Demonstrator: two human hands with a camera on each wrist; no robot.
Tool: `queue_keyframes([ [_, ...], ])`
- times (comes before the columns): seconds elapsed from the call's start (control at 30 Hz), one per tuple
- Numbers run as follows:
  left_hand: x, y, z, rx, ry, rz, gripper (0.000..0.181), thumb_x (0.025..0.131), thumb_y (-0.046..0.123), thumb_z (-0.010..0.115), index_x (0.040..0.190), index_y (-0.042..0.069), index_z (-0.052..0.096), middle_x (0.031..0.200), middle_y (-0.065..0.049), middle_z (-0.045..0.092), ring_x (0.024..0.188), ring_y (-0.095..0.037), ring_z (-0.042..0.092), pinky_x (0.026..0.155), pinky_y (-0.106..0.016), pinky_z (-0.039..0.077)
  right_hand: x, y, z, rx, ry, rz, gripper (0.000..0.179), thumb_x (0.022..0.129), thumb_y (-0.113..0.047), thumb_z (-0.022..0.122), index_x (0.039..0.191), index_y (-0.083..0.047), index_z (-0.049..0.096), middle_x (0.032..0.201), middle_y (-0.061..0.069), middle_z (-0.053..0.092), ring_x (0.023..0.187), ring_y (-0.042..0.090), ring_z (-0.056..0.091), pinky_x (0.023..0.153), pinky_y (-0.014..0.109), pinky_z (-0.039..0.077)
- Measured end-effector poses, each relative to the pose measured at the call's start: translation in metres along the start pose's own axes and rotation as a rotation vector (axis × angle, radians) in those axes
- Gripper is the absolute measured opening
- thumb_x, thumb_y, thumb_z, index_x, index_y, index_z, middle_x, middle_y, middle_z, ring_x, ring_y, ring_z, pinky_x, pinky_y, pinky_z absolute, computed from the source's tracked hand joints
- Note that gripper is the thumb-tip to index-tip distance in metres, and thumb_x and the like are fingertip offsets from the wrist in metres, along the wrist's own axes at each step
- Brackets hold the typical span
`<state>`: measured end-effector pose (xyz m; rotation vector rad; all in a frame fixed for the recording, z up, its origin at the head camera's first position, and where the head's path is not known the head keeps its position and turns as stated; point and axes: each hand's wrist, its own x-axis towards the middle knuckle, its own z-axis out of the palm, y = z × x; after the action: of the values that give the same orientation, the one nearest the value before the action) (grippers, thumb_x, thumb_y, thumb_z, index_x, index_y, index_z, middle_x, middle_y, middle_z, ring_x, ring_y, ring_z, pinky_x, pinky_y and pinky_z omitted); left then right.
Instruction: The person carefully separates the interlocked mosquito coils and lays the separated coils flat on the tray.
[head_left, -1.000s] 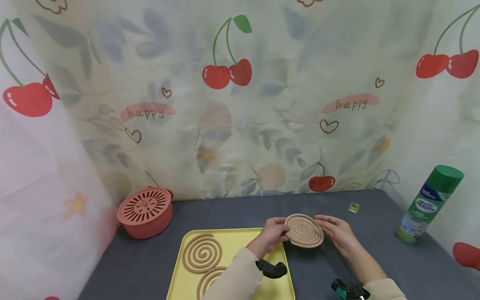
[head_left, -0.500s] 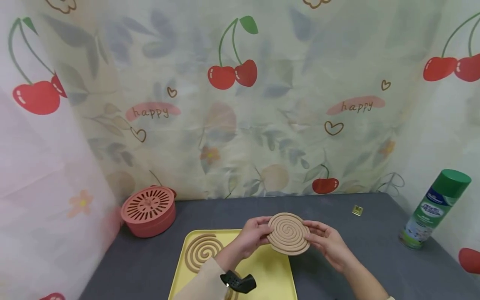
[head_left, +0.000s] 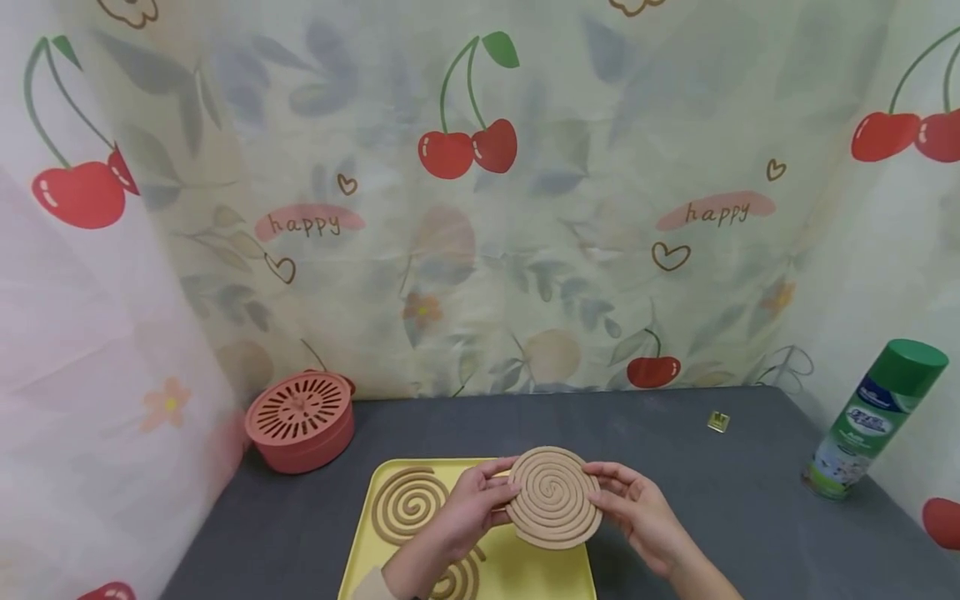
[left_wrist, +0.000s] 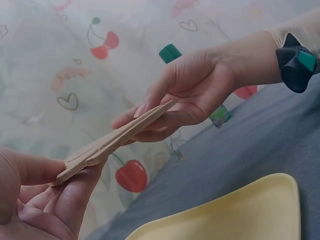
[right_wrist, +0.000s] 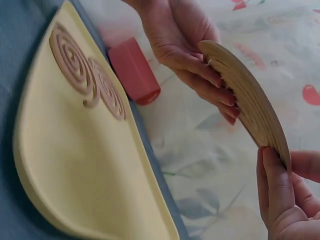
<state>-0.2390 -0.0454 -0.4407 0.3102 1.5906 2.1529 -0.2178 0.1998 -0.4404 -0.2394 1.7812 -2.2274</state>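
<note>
In the head view a tan mosquito coil [head_left: 553,497], its spirals tightly nested into a disc, is held up over the right part of a yellow tray [head_left: 536,577]. My left hand [head_left: 468,510] pinches its left edge, and my right hand [head_left: 637,515] pinches the right edge between thumb and fingers. Seen nearly edge-on in the left wrist view, the coil [left_wrist: 117,141] is tilted and shows a stepped edge. On the tray lie two looser single coils: one coil [head_left: 408,507] at the back left, the other coil [head_left: 459,579] nearer, partly covered by my left arm.
A round coral-red box with a slotted lid [head_left: 300,421] stands at the back left of the dark table [head_left: 675,450]. At the right edge is a green spray can [head_left: 873,421]. A small gold square piece [head_left: 717,422] lies at the back right. Patterned curtains enclose the table.
Both hands have brought the mosquito coil left and nearer, from right of the tray to over it, tipping its face more toward the head camera. Both hands keep hold of it.
</note>
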Motion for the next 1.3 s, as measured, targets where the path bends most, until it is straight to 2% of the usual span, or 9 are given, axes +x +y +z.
queue_keyframes([
  [0.17,-0.019,-0.003,-0.004,-0.006,0.014,-0.010,0.049,0.093,0.004,0.051,0.138,-0.007,0.035,0.107,-0.013,0.066,0.083,-0.009,0.067,0.071,-0.021,0.056,-0.005,0.003,0.008,0.028,-0.075,0.000,0.025,0.091,-0.005,0.056,0.112,-0.018,0.059,0.105,-0.007,0.064,0.095,0.005,0.062,0.080,0.021,0.054],
  [0.33,-0.037,-0.006,-0.008,-0.032,0.023,-0.039,0.050,0.092,0.006,0.054,0.137,-0.007,0.035,0.109,-0.013,0.066,0.086,-0.011,0.067,0.073,-0.023,0.057,-0.009,0.007,0.015,0.044,-0.117,0.049,0.025,0.092,-0.007,0.055,0.116,-0.014,0.057,0.107,-0.004,0.064,0.097,0.008,0.063,0.081,0.022,0.054],
  [0.53,-0.054,-0.011,-0.014,-0.061,-0.007,-0.053,0.054,0.093,0.008,0.055,0.139,-0.008,0.031,0.105,-0.007,0.067,0.086,-0.009,0.066,0.073,-0.023,0.057,-0.010,0.012,0.021,0.026,-0.171,0.099,0.030,0.094,-0.011,0.054,0.123,-0.009,0.053,0.109,-0.002,0.064,0.095,0.009,0.064,0.079,0.024,0.055],
  [0.9,-0.068,-0.014,-0.018,-0.109,0.005,-0.026,0.061,0.091,0.008,0.057,0.140,-0.010,0.026,0.111,-0.011,0.065,0.090,-0.011,0.066,0.072,-0.023,0.056,-0.008,0.010,0.033,-0.006,-0.159,0.101,0.036,0.092,-0.014,0.057,0.126,-0.005,0.051,0.107,0.001,0.068,0.091,0.011,0.066,0.074,0.026,0.057],
  [1.17,-0.072,-0.015,-0.019,-0.114,-0.037,-0.023,0.061,0.091,0.008,0.057,0.139,-0.011,0.025,0.106,-0.008,0.067,0.087,-0.011,0.067,0.070,-0.022,0.056,-0.010,0.015,0.032,-0.016,-0.164,0.125,0.031,0.091,-0.014,0.059,0.122,-0.010,0.054,0.096,-0.003,0.068,0.085,0.008,0.066,0.072,0.025,0.057],
  [1.3,-0.073,-0.015,-0.019,-0.108,-0.051,-0.021,0.061,0.091,0.007,0.057,0.139,-0.012,0.025,0.105,-0.008,0.067,0.086,-0.011,0.067,0.070,-0.022,0.056,-0.011,0.017,0.030,0.000,-0.165,0.146,0.033,0.091,-0.014,0.059,0.123,-0.010,0.053,0.097,-0.003,0.067,0.086,0.009,0.066,0.073,0.026,0.057],
])
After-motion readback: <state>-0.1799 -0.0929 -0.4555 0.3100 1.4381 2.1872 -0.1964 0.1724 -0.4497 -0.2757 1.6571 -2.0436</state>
